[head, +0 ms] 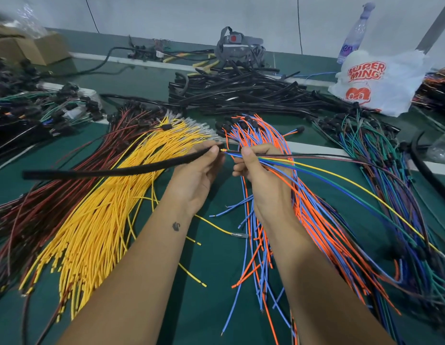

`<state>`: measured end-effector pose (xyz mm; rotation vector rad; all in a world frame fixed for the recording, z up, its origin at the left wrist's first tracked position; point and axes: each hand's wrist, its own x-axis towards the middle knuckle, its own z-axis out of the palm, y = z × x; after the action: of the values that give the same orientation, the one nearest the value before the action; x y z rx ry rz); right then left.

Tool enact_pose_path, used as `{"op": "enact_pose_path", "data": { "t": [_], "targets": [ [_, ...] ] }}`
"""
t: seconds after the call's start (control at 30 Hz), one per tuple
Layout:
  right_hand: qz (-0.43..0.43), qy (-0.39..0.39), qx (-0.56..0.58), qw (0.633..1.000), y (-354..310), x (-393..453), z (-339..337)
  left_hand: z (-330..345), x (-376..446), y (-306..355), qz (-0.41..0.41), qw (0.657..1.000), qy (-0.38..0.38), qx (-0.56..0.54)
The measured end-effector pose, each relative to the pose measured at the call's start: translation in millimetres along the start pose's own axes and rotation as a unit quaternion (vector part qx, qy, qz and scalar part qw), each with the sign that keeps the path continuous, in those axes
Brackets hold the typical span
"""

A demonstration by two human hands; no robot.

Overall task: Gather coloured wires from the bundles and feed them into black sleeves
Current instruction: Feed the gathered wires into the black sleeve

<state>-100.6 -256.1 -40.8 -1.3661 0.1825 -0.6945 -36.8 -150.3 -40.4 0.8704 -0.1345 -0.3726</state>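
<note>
The left hand point(196, 170) pinches the open end of a black sleeve point(112, 170), which trails out to its left over the yellow bundle point(104, 207). The right hand point(260, 170) grips a small bunch of coloured wires point(316, 168), their tips point(224, 151) just at the sleeve's mouth, almost touching it. Right of the yellow bundle lies the orange-and-blue bundle point(303, 220); left of it, the red bundle point(54, 190). Beyond the yellow bundle sits a sleeve pile point(241, 93), all on the green table point(211, 270).
</note>
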Motion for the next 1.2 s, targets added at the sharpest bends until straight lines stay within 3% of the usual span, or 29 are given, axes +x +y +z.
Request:
{"op": "enact_pose_path", "data": {
  "t": [0.17,0.3,0.73,0.9,1.07,1.2],
  "targets": [
    [0.072,0.031,0.138,0.987,-5.6,1.8,1.0,1.7,-2.1,5.2,-0.079,0.996,-0.007,-0.041],
    [0.087,0.035,0.163,0.982,-8.6,1.1,1.0,1.9,-3.7,6.4,-0.091,0.994,-0.028,-0.057],
    [0.094,0.026,0.127,0.987,-1.3,2.9,1.4,-3.4,-1.1,3.2,-0.096,0.992,-0.049,-0.065],
    [0.082,-0.017,0.046,0.995,-2.6,-1.2,1.7,-3.8,-0.2,2.9,-0.091,0.993,-0.041,-0.058],
    [0.020,0.038,0.029,0.999,-7.4,0.0,4.2,1.8,-0.1,0.1,-0.044,0.999,-0.015,-0.020],
    [-0.007,0.033,-0.041,0.999,-10.0,-1.6,4.7,4.7,-1.9,-0.9,-0.015,0.999,-0.007,0.030]
  ]
}}
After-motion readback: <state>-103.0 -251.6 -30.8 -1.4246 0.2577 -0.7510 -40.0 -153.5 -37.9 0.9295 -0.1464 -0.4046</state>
